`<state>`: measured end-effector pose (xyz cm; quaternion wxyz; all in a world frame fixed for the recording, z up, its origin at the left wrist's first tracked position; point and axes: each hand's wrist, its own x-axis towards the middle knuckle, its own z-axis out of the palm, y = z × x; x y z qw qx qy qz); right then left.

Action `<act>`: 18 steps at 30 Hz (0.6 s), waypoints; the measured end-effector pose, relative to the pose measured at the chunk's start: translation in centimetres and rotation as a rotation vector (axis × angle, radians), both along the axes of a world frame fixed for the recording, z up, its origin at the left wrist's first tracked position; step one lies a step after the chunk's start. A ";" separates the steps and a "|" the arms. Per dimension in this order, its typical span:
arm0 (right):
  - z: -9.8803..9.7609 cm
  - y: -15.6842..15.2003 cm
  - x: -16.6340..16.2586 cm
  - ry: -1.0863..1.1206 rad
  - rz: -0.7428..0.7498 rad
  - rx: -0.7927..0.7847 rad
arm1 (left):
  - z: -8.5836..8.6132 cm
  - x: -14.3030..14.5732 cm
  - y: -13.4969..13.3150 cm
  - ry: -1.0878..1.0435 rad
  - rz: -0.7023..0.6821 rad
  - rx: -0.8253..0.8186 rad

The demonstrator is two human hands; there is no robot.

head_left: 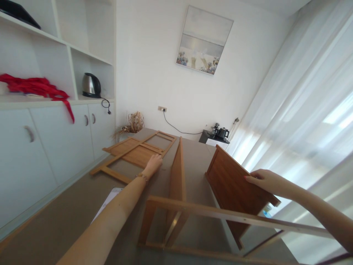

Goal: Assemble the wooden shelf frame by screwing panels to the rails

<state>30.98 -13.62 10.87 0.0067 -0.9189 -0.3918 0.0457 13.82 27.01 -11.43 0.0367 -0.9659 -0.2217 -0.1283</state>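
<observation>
I have the fingers of my right hand [263, 179] closed on the upper edge of a reddish-brown rectangular wooden panel [234, 187]; my thumb presses flat on its broad face, the other fingers bent over the edge. This panel leans at a tilt to the right of the upright brown wooden board [178, 169] on the grey-brown counter [197, 158]. The near end of that board meets an open, long-railed wooden frame [220, 212], which stretches off to the board's right. The panel passes behind its top rail; I cannot tell whether they touch.

Left of the board lies a flat, light-brown wooden frame with filled and open sections [142, 154]. The fingers of my left hand [152, 165] sit bent at its near edge, and I cannot tell whether they grip it. A pale, flat phone [108, 200] lies left of the board too, beside my forearm.
</observation>
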 end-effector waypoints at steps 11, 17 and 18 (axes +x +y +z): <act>0.3 0.3 -1.0 0.007 0.012 -0.096 | 8.1 -4.7 -1.8 -0.227 0.212 -0.076; 0.3 0.5 -1.4 -0.086 0.061 -0.181 | 17.6 -11.2 -5.2 -0.416 0.267 -0.028; 0.3 0.5 -1.5 -0.104 0.067 -0.190 | 18.9 -12.5 -6.5 -0.483 0.242 0.007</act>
